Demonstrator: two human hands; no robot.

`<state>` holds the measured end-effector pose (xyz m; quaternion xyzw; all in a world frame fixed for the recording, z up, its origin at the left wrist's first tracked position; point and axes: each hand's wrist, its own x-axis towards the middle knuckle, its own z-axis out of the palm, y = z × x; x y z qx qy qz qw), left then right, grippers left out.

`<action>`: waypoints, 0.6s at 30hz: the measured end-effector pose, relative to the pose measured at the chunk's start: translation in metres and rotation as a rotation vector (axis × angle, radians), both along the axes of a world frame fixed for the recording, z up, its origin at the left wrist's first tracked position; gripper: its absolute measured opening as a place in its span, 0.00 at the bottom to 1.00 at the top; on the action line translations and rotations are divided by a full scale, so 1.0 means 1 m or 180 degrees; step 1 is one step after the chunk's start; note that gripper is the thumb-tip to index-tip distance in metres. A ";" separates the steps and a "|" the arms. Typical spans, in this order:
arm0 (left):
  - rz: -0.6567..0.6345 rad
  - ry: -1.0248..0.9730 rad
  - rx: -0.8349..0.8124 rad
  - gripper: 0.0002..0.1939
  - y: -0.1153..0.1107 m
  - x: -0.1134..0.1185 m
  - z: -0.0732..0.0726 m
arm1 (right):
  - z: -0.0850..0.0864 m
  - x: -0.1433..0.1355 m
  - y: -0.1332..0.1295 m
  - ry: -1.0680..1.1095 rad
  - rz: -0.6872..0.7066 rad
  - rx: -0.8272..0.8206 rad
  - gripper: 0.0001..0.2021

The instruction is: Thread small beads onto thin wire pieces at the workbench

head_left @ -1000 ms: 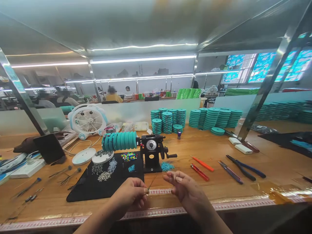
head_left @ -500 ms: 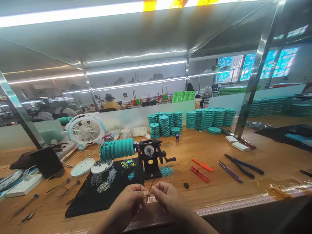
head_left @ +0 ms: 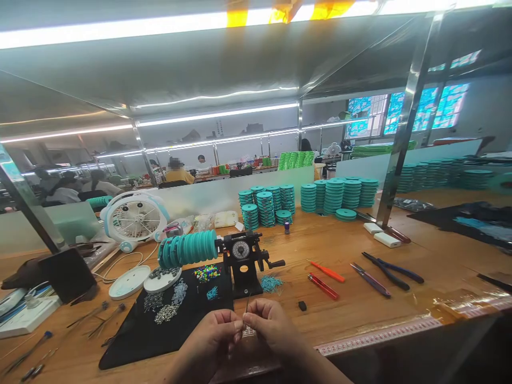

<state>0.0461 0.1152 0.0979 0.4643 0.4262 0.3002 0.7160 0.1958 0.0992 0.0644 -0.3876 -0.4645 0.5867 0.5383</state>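
Note:
My left hand (head_left: 218, 332) and my right hand (head_left: 269, 324) meet fingertip to fingertip above the bench's front edge, both closed in a pinch. A thin dark strand (head_left: 247, 304) sticks up from between the fingers; most of it is hidden. Just beyond stands a black hand-cranked winder (head_left: 243, 264), its shaft loaded with a row of teal spools (head_left: 188, 249). Left of my hands, a black mat (head_left: 136, 338) carries colourful beads (head_left: 207, 273), silvery small parts (head_left: 167, 314) and short teal pieces (head_left: 212, 293). More teal pieces (head_left: 271, 284) lie right of the winder.
Pliers (head_left: 386, 270), thread snips (head_left: 370, 280), an orange pointed tool (head_left: 327, 271), a red-handled tool (head_left: 323, 286) and a small black block (head_left: 302, 305) lie to the right. Stacked teal spools (head_left: 334, 197) line the back. A fan (head_left: 135, 217) stands left. Several people sit beyond the partition.
The view has shifted slightly, so the bench things appear a little further left. My hands stay pinched together, and the strand between them now points more upright.

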 end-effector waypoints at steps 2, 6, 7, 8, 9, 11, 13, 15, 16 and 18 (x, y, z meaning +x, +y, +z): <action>-0.0067 -0.0102 0.0016 0.15 0.001 -0.001 -0.002 | -0.002 0.001 0.002 -0.0044 0.0020 -0.0001 0.17; -0.0060 -0.0189 -0.0057 0.14 0.002 -0.002 -0.003 | -0.005 0.000 0.004 -0.0143 0.0026 0.0005 0.15; -0.0034 -0.0173 -0.0082 0.13 0.002 -0.002 -0.002 | -0.005 0.000 0.004 -0.0182 0.0012 0.0031 0.14; -0.0016 -0.0152 -0.0108 0.12 0.001 -0.002 -0.001 | -0.005 0.000 0.003 -0.0233 -0.0005 0.0071 0.13; -0.0010 -0.0132 -0.0135 0.11 0.001 -0.002 0.000 | -0.005 0.000 0.003 -0.0296 -0.0027 0.0122 0.13; -0.0064 -0.0099 -0.0225 0.09 0.000 -0.001 0.002 | -0.004 0.000 0.002 -0.0452 -0.0093 0.0249 0.11; -0.0191 -0.0080 -0.0341 0.06 0.000 -0.001 0.004 | -0.004 0.001 0.001 -0.0622 -0.0157 0.0359 0.09; -0.0335 -0.0080 -0.0434 0.05 0.001 -0.001 0.004 | -0.005 0.002 0.001 -0.0768 -0.0193 0.0425 0.08; -0.0392 -0.0076 -0.0461 0.05 0.001 -0.001 0.004 | -0.006 0.003 0.002 -0.0827 -0.0197 0.0446 0.08; -0.0461 -0.0041 -0.0492 0.05 0.003 -0.002 0.003 | -0.006 0.005 0.002 -0.0924 -0.0196 0.0476 0.07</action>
